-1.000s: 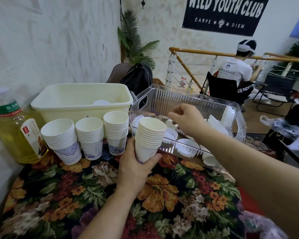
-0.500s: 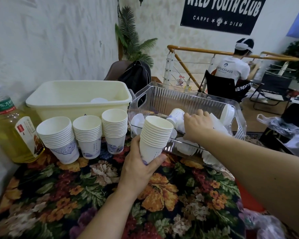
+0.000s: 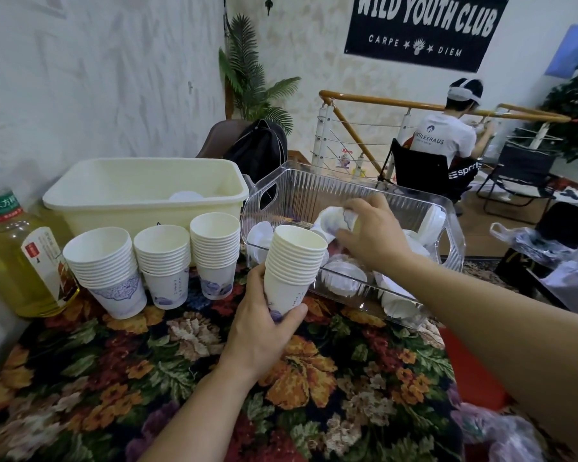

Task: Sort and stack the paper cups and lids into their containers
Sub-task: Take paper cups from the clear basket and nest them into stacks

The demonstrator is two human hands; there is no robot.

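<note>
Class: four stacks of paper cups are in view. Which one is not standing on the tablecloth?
The stack gripped by the left hand: this held stack is lifted and tilted beside the clear bin, while the other three stand upright before the cream tub.

- I see the single white paper cup [image 3: 336,221] only as a motion-smeared shape, half covered by my right hand [image 3: 372,233]
- The white plastic lids [image 3: 344,276] in the clear ribbed plastic bin [image 3: 314,191] blur together through its wall; I can't count them
- The yellow oil bottle [image 3: 17,261] is cut off at the left edge
- The cream plastic tub [image 3: 141,198] hides all but the top of one white thing [image 3: 186,196] inside
</note>
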